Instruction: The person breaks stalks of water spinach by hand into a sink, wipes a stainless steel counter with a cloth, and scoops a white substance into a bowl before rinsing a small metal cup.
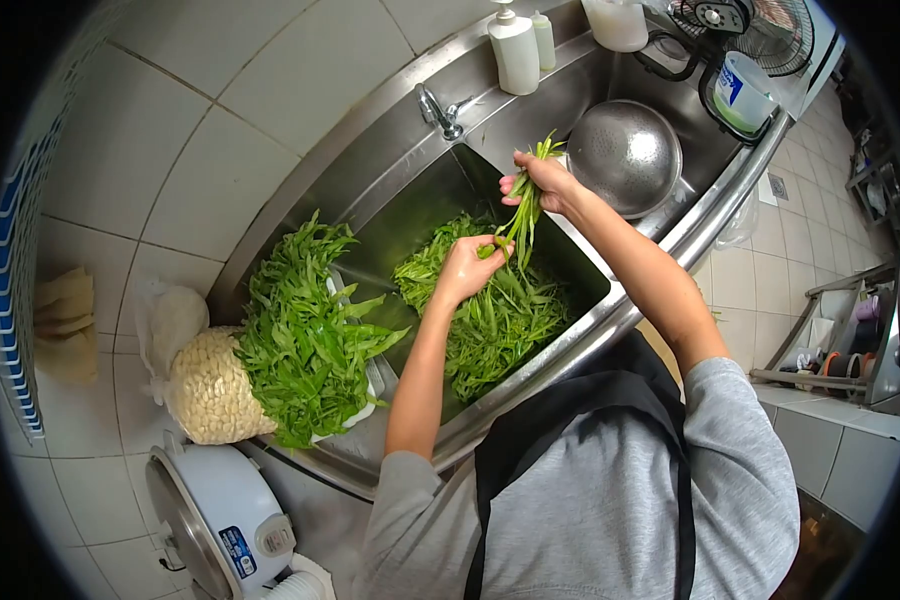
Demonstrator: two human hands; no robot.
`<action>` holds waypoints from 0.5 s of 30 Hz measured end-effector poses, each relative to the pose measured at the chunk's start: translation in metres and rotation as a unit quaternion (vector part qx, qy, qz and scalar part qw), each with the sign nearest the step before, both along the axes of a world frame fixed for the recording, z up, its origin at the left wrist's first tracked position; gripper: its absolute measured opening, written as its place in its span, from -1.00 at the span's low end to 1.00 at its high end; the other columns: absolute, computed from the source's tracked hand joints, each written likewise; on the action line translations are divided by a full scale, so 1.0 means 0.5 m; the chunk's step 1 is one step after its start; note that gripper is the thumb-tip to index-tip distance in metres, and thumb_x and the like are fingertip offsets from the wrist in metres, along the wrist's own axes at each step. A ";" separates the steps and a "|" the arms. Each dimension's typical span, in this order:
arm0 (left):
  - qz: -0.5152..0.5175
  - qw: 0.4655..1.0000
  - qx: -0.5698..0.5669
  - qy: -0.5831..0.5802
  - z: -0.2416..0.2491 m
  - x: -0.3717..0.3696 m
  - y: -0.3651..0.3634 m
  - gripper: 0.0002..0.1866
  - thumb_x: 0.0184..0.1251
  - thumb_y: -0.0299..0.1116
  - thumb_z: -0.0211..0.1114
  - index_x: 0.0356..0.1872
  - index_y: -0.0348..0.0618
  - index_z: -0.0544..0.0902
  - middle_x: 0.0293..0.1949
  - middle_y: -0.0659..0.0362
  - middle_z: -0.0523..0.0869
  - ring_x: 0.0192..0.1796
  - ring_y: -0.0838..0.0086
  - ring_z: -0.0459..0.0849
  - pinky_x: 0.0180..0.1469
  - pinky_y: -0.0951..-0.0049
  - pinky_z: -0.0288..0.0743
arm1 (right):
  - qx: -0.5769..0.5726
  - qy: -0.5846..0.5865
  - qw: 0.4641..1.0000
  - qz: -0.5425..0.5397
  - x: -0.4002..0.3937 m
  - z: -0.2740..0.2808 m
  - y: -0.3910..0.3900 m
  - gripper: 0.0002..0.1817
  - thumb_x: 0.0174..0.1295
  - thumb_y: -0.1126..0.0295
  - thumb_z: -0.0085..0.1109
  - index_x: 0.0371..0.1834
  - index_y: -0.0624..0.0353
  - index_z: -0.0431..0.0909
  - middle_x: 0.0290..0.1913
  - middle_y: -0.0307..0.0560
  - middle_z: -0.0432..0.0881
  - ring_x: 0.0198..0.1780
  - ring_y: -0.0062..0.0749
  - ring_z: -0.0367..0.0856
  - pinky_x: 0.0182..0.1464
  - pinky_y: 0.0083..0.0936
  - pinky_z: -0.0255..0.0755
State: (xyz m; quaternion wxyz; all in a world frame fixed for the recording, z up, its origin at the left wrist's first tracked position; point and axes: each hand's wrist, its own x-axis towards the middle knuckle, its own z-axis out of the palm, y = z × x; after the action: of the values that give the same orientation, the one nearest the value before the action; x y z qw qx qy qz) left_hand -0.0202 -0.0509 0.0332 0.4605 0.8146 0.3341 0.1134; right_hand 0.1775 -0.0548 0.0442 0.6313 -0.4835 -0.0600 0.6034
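Here, greens (495, 345) lie in a steel sink (395, 212) beside tiled wall (300, 70).

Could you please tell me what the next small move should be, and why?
Probably let the left hand tease apart the near end of the bunch of greens: its fingertips are already there, the right hand supports the bunch farther out, and the loose greens in the basin lie close by.
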 end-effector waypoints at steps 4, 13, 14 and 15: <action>-0.011 0.998 -0.041 -0.055 0.023 -0.018 0.010 -0.76 0.21 -0.29 0.25 -0.24 -0.26 0.68 -0.62 0.33 0.51 -0.59 0.74 0.32 -0.51 0.63 0.24 | -0.007 -0.218 0.974 0.067 0.008 0.026 -0.021 -0.61 0.24 0.03 0.02 -0.24 0.17 0.38 -0.54 -0.14 0.47 -0.60 -0.50 0.42 -0.65 -0.57 0.31; 0.041 0.990 -0.109 -0.078 0.029 -0.008 0.022 -0.78 0.16 -0.38 0.24 -0.23 -0.30 0.64 -0.63 0.35 0.49 -0.67 0.74 0.33 -0.63 0.65 0.21 | 0.030 -0.287 0.955 0.068 -0.034 0.026 -0.007 -0.59 0.14 0.06 0.18 -0.61 0.11 0.33 -0.76 -0.28 0.33 -0.81 -0.63 0.21 -0.79 -0.63 0.02; 0.042 0.990 -0.102 -0.091 0.022 -0.008 0.026 -0.80 0.14 -0.41 0.22 -0.24 -0.30 0.64 -0.62 0.34 0.51 -0.67 0.74 0.35 -0.62 0.65 0.23 | 0.028 -0.288 0.955 0.071 -0.037 0.022 -0.004 -0.59 0.15 0.06 0.17 -0.61 0.13 0.32 -0.76 -0.27 0.33 -0.81 -0.62 0.23 -0.80 -0.63 0.03; 0.053 0.989 -0.106 -0.090 0.027 -0.007 0.026 -0.85 0.11 -0.46 0.19 -0.31 -0.29 0.63 -0.63 0.34 0.51 -0.67 0.73 0.36 -0.62 0.65 0.25 | 0.028 -0.286 0.955 0.068 -0.041 0.030 -0.005 -0.60 0.16 0.07 0.16 -0.59 0.14 0.33 -0.76 -0.26 0.33 -0.82 -0.62 0.24 -0.82 -0.65 0.03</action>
State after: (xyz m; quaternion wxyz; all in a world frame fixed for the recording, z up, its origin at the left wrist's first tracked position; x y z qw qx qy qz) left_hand -0.0237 -0.0380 0.0469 0.5657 0.7287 0.3445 0.1742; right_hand 0.1572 -0.0572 0.0592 0.5587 -0.6129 -0.2875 0.4791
